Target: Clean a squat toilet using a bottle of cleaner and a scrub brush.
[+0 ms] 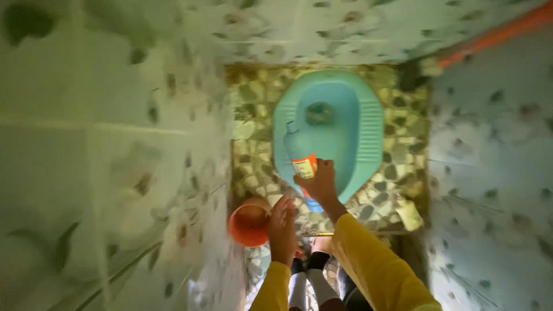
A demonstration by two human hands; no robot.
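Green tiled walls are seen around a blue squat toilet. A blue bottle is gripped by the right hand – fingers wrapped tight, neck tipped away over the bowl. Left hand – fingers loosely together – is held beside an orange bucket.

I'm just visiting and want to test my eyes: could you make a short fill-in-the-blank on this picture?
1. The right hand holds a blue ____ with an orange label.
2. It is held over a squat toilet pan coloured ____.
3. Beside the left hand stands a small bucket coloured ____.

Missing words: bottle; blue; orange
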